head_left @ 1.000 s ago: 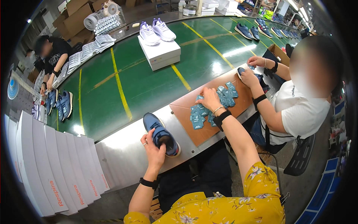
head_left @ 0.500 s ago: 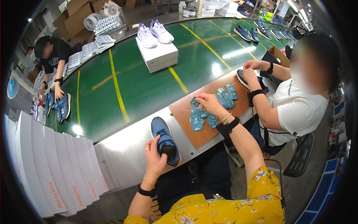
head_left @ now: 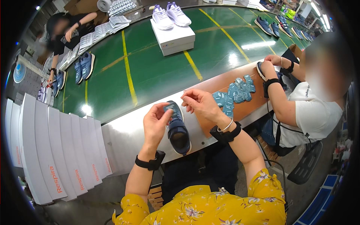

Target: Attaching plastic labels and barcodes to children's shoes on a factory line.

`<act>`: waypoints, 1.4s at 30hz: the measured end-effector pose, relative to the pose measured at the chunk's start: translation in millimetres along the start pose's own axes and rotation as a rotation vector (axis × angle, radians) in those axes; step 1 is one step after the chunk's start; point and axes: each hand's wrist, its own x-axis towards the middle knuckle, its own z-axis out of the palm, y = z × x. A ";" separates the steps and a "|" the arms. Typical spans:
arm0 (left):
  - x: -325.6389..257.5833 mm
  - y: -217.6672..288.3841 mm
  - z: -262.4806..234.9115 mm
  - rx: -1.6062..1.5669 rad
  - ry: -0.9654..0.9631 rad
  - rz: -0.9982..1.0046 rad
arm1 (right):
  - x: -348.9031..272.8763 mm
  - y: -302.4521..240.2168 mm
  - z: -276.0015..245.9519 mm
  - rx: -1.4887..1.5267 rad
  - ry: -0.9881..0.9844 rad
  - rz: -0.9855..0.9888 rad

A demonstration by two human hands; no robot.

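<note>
Left hand (head_left: 156, 123): pinching a small teal tag (head_left: 168, 108) above the navy shoe (head_left: 177, 129)
Right hand (head_left: 200, 104): fingers curled together, touching the tag's far edge

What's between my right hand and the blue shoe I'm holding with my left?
Nothing visible. The right hand hovers just right of the blue shoe, which the left hand holds at its toe end.

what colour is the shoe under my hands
Dark navy blue shoe, with a lighter blue tongue; clearest in the head view.
</note>
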 end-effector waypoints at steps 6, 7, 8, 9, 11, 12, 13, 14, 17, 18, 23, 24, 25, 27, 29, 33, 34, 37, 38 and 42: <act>1.9 -23.8 -27.0 -0.034 0.116 -0.066 | 4.4 56.2 2.3 -0.400 -0.028 -0.104; 2.1 -28.9 -30.4 -0.004 0.103 -0.112 | 5.7 60.1 5.0 -0.415 -0.048 -0.147; 2.4 -32.2 -32.6 -0.003 0.111 -0.120 | 6.5 55.1 9.0 -0.426 -0.062 -0.143; 2.6 -35.4 -33.6 0.011 0.101 -0.147 | 9.3 53.3 10.3 -0.423 -0.070 -0.136; 3.8 -38.8 -32.6 0.024 0.093 -0.181 | 18.4 50.4 8.9 -0.490 -0.181 -0.130; 4.6 -37.9 -30.4 0.010 0.071 -0.204 | 22.1 49.0 7.8 -0.488 -0.185 -0.124; 5.8 -37.2 -28.8 -0.004 0.048 -0.227 | 25.8 47.6 6.7 -0.544 -0.234 -0.164; 6.7 -37.5 -28.2 -0.006 0.053 -0.233 | 29.1 45.3 6.4 -0.600 -0.285 -0.206; 9.0 -36.5 -26.5 -0.009 0.030 -0.256 | 38.5 36.0 6.8 -0.682 -0.386 -0.257; 9.4 -34.6 -25.3 0.014 0.023 -0.265 | 41.5 33.4 6.3 -0.680 -0.390 -0.252; 11.5 -40.5 -24.3 0.095 0.005 -0.260 | 53.8 34.3 7.4 -0.704 -0.480 -0.186; 11.4 -41.6 -23.8 0.108 -0.002 -0.262 | 54.6 33.4 10.7 -0.700 -0.483 -0.185; 11.4 -42.4 -23.6 0.120 -0.009 -0.264 | 55.7 32.4 15.4 -0.794 -0.475 -0.184; 12.5 -40.5 -23.7 0.131 -0.005 -0.290 | 54.7 33.9 18.8 -0.887 -0.462 -0.178; 13.9 -37.8 -23.5 0.141 0.001 -0.314 | 51.0 39.7 20.2 -0.878 -0.394 -0.188; 17.9 -38.1 -24.0 0.193 -0.018 -0.330 | 42.8 39.7 15.4 -0.712 -0.388 -0.113; 18.6 -38.9 -24.1 0.188 -0.014 -0.334 | 41.2 38.4 16.3 -0.686 -0.382 -0.103; 20.7 -33.6 -20.2 0.156 0.018 -0.369 | 37.8 43.0 15.1 -0.649 -0.350 -0.118; 20.7 -34.0 -19.8 0.155 0.020 -0.370 | 37.0 45.2 15.2 -0.637 -0.331 -0.147; 20.8 -34.4 -19.1 0.179 0.009 -0.374 | 31.1 49.7 14.5 -0.586 -0.293 -0.136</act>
